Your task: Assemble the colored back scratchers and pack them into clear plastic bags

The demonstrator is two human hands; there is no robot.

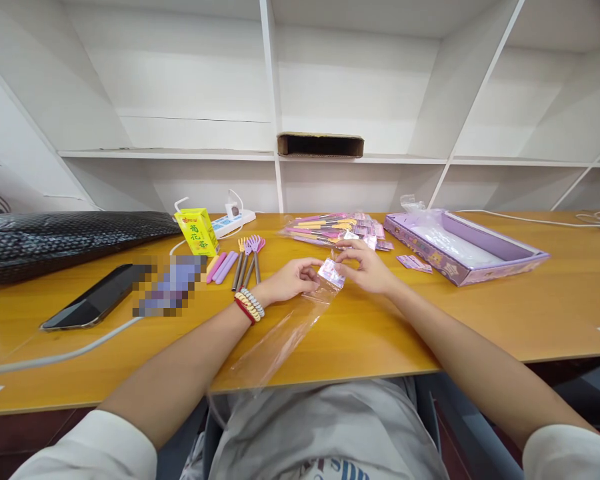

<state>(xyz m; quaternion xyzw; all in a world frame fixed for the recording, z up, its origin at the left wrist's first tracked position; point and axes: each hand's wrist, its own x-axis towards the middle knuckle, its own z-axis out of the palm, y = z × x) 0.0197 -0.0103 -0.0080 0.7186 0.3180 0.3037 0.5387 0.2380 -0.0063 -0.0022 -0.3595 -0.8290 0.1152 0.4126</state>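
Observation:
A long clear plastic bag [285, 337] with a pink-and-purple printed card [331, 273] at its top end lies slanting over the table's front edge. My left hand [293, 279] pinches the left side of that top end, fingers curled. At the right side, my right hand [365, 265] has its thumb and fingers closed on the card and bag top. Just left of my left hand lie several back scratcher heads [249, 260] with metal rods, beside pink and purple handles [223, 268]. Behind my hands is a pile of bagged back scratchers [325, 228] with printed cards.
A purple open box [460, 275] with clear plastic inside stands at right, near loose printed cards [414, 263]. To the left are a yellow drink carton [197, 231], a power strip [235, 223], a dark phone [97, 298], a white cable [80, 348] and a black wrapped bundle [70, 240].

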